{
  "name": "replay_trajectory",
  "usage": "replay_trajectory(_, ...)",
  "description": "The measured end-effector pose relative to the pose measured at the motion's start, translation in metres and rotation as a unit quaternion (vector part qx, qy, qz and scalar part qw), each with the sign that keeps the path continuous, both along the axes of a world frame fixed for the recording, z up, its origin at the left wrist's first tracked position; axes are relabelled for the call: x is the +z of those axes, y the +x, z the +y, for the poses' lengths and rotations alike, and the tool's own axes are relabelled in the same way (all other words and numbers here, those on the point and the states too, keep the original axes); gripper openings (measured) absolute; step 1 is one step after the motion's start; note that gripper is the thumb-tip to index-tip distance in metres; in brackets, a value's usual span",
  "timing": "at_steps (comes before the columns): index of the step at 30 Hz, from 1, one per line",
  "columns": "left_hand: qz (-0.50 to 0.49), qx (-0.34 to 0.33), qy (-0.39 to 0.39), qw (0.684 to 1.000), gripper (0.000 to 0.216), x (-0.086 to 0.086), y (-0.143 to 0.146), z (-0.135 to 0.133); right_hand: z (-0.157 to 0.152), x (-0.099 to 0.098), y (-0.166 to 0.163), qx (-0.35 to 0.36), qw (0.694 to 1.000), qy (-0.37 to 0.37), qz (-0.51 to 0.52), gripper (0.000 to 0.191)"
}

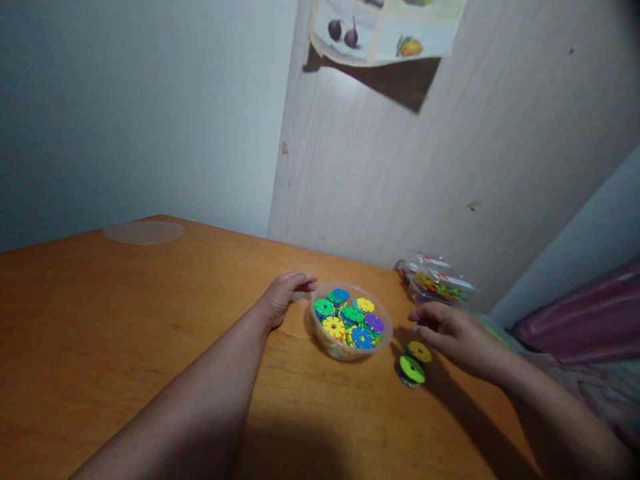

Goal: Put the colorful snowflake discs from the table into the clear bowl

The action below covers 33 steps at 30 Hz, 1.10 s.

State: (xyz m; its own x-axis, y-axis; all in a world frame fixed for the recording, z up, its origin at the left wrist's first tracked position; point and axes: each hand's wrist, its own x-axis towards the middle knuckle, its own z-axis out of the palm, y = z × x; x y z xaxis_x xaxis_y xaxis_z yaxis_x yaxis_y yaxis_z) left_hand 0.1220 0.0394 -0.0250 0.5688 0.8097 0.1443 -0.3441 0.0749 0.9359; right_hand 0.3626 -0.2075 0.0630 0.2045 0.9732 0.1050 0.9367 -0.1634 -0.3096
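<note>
A round clear plastic bowl (329, 345) stands on the wooden table, full of notched plastic discs (353, 315) in blue, green, yellow and purple. To its left is my left hand (286, 298), fingers stretched toward the rim; whether they touch it I cannot tell. My right hand (443, 328) hovers right of the bowl with thumb and fingers apart and nothing visible between them. Below that hand sit two small stacks of discs, one topped by a light green disc (412, 369), the other by a yellow disc (420, 352).
Clear lidded containers (437, 283) with coloured pieces stand at the table's back right. A flat translucent lid (144, 232) lies at the far left edge of the table (150, 320). Behind rises a wall panel with a picture sheet (385, 33). Pink fabric (580, 320) is at the right.
</note>
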Motion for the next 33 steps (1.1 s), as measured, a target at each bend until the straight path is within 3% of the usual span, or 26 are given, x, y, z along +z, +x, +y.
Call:
replay_trajectory(3, -0.006, -0.002, 0.000, 1.000, 0.035, -0.001, 0.001, 0.001, -0.016, -0.013, 0.026, -0.028, 0.998, -0.058, -0.001, 0.031)
replay_trajectory(6, -0.009, -0.005, -0.003, 1.000, 0.032, -0.001, 0.000, 0.001, -0.024, -0.024, 0.031, -0.040, 0.995, -0.088, 0.008, 0.033)
replay_trajectory(19, -0.006, -0.010, -0.013, 1.000, 0.030, 0.000, -0.001, 0.000, -0.017, -0.043, 0.027, -0.057, 0.995, -0.078, -0.002, 0.020)
replay_trajectory(22, -0.003, -0.007, -0.017, 1.000, 0.030, 0.002, -0.001, -0.002, -0.016, -0.036, 0.031, -0.056, 0.996, -0.069, -0.005, 0.022)
replay_trajectory(26, 0.002, -0.002, -0.009, 1.000, 0.030, 0.004, -0.001, -0.003, -0.005, -0.018, 0.024, -0.028, 1.000, -0.001, -0.007, 0.028)
replay_trajectory(33, 0.003, -0.008, 0.004, 1.000, 0.029, 0.001, 0.000, -0.002, 0.044, 0.008, -0.033, 0.065, 0.997, 0.044, -0.008, 0.028)
